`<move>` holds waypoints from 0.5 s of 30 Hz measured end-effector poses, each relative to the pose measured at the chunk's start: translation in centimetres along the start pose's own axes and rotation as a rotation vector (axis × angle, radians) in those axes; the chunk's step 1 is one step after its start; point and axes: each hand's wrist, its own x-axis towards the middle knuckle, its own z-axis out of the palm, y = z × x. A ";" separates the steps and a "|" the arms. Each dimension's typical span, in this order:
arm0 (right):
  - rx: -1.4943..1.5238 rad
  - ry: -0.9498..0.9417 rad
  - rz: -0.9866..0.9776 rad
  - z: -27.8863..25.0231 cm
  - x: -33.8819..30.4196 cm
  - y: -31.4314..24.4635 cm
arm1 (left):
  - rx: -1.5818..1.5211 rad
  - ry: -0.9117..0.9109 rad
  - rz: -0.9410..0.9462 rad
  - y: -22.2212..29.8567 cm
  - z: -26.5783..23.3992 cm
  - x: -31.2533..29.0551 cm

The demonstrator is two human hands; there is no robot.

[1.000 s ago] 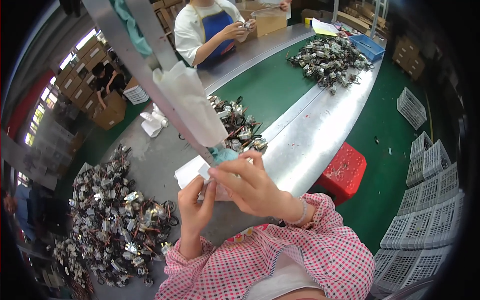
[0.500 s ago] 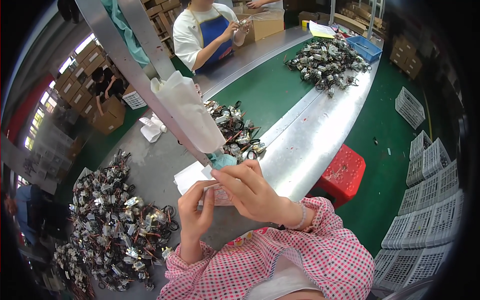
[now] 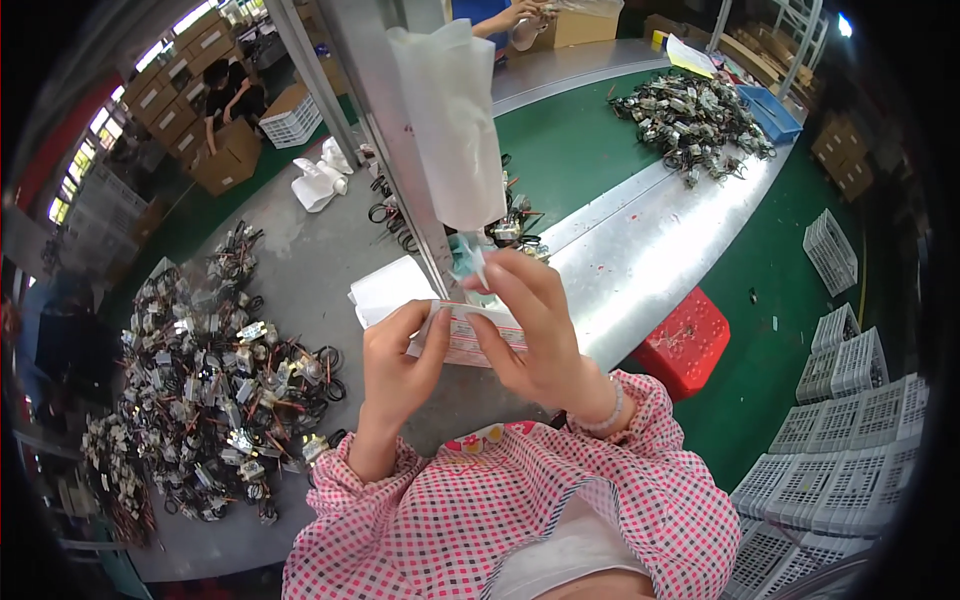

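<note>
A small white sheet of labels (image 3: pixel 462 345) with red print is held up in front of me. My left hand (image 3: pixel 405 355) pinches its left end between thumb and fingers. My right hand (image 3: pixel 540 325) has its thumb against the sheet's front near the right end, its other fingers partly hidden. Its index finger is raised away from the thumb, with a small pale piece (image 3: pixel 478 265) at the tip, too blurred to name. Just behind my hands, white paper (image 3: pixel 395 288) lies on the grey table (image 3: pixel 300 240) beside a metal post (image 3: pixel 405 170).
White plastic sheeting (image 3: pixel 455 130) hangs on the post. Large heaps of wired parts lie at left (image 3: pixel 215 390) and far right (image 3: pixel 690 120). A red stool (image 3: pixel 685 345) stands at right, near stacked white crates (image 3: pixel 830 455). Another person's hands (image 3: pixel 525 15) show across the table.
My right index finger has lifted off the sheet, and the hand has opened away from the left. My view has shifted, so the post stands more upright and the label sheet shows more.
</note>
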 end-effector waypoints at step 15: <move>-0.031 -0.158 -0.124 2.5 -0.8 -0.5 | -0.036 -0.104 -0.066 -0.8 -1.7 -1.9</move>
